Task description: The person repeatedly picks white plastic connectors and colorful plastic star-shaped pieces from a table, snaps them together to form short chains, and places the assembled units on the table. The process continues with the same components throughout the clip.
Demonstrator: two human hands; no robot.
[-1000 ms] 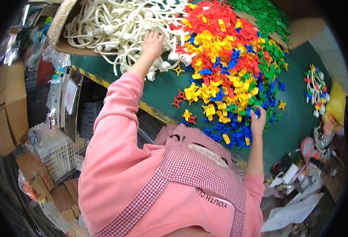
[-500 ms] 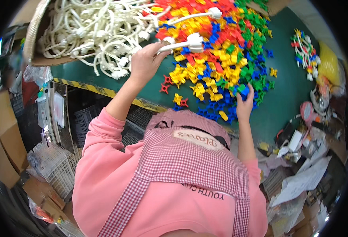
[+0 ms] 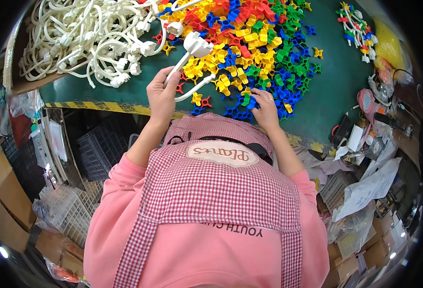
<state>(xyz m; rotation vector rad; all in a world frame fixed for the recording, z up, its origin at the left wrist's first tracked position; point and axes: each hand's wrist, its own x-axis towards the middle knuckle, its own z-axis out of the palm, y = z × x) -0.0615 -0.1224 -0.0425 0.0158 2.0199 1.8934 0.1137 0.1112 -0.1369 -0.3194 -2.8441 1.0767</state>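
My left hand (image 3: 163, 93) is closed around a white flexible tube (image 3: 179, 64), which points up over the table. One end of the tube carries a flared, flower-shaped white head (image 3: 197, 45); a thinner white end (image 3: 209, 78) curves out on the right of the hand. My right hand (image 3: 266, 113) has its fingers pinched at the near edge of the plastic pile, on small star-shaped plastic pieces (image 3: 246, 99), green and blue. Beyond both hands spreads a heap of yellow, red, blue and green pieces (image 3: 242, 48).
A cardboard box (image 3: 53, 79) overflowing with white tubes (image 3: 91, 41) stands at the left of the green table (image 3: 331, 86). Far right are a bundle of assembled tubes and coloured pieces (image 3: 359, 31), a yellow bag (image 3: 388, 43) and a pink-rimmed round object (image 3: 365, 100). Striped tape (image 3: 96, 105) lines the near edge.
My left hand has come lower and nearer, with the tube now turned upward. My right hand has moved left, toward the tube, with green and blue pieces at its fingertips. The view has shifted.
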